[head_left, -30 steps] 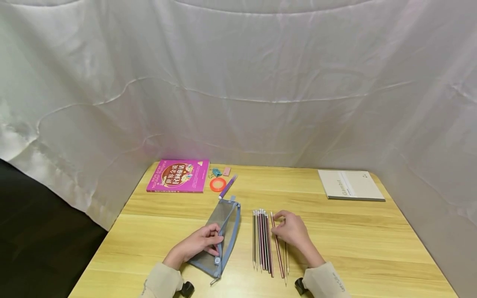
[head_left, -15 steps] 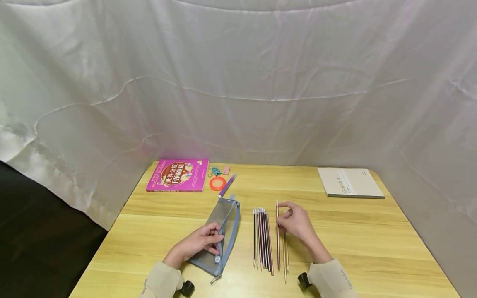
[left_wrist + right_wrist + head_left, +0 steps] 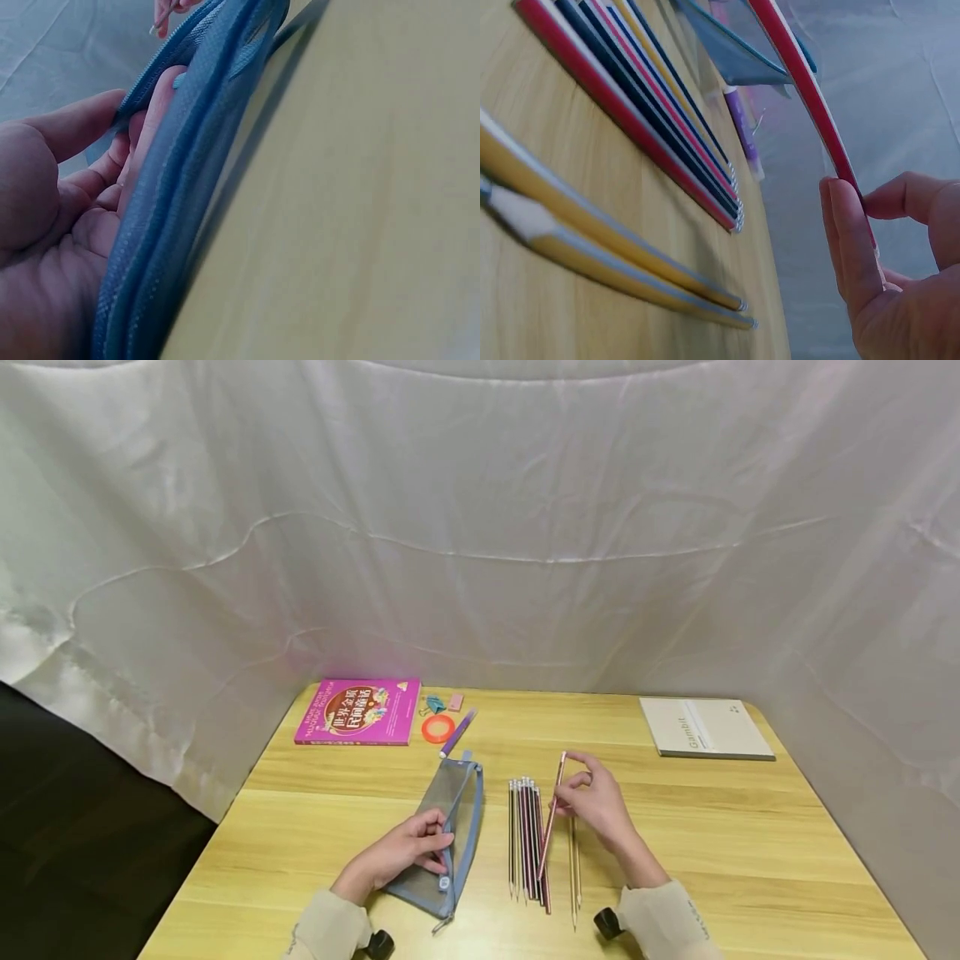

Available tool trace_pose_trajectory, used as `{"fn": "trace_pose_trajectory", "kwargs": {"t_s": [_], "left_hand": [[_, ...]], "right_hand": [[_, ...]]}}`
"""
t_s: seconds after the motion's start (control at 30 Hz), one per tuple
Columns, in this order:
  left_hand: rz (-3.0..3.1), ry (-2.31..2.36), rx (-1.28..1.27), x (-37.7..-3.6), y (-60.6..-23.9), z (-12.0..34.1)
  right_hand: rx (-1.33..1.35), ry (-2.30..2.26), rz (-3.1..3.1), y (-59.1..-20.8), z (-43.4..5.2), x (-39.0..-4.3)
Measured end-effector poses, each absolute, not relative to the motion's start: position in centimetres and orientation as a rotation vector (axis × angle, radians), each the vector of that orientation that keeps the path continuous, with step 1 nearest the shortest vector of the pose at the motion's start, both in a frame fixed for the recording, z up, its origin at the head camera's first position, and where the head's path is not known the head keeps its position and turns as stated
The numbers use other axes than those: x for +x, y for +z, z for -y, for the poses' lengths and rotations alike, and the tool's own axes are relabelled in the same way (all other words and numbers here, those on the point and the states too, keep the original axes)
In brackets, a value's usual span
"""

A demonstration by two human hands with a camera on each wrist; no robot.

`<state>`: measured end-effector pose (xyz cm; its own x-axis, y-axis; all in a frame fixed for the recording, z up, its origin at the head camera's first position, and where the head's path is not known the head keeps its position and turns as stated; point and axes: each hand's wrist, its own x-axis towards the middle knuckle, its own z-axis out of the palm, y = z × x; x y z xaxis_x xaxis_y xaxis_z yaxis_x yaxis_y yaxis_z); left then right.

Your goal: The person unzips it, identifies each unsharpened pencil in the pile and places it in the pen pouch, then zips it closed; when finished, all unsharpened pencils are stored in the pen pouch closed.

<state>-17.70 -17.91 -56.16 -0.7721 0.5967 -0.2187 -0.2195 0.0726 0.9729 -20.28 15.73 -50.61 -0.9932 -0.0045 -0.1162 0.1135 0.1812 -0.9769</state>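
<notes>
Two hands, head view: both work at the near edge of a pale wooden table.
Left hand, head view: the left hand lies on a flat blue-grey mesh pencil pouch with a zip, fingers curled over the zip edge at its near end.
Right hand, head view: the right hand pinches a red-and-white striped pencil near its far end; the pencil is lifted and tilted, its near tip slanting left over the row.
Pencil row, head view: a row of dark and red pencils lies side by side just right of the pouch; two yellow pencils lie just right of that row, under the hand.
Far edge, head view: a magenta book, an orange tape ring, a purple pen, a teal binder clip and a pink eraser sit far left; a grey notebook lies far right.
Left wrist view: thumb and fingers of the left hand clasp the pouch's blue zip edge.
Right wrist view: thumb and forefinger of the right hand hold the striped pencil clear of the table; the row and yellow pencils lie flat below.
</notes>
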Motion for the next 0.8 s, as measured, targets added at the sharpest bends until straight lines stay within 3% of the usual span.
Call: {"fn": "trace_pose_trajectory", "kwargs": {"t_s": [0.8], "left_hand": [[-1.749, 1.807, 0.346, -17.3, -56.4, 17.5]], "right_hand": [[-0.020, -2.224, -2.128, -50.4, -9.8, -19.8]]}}
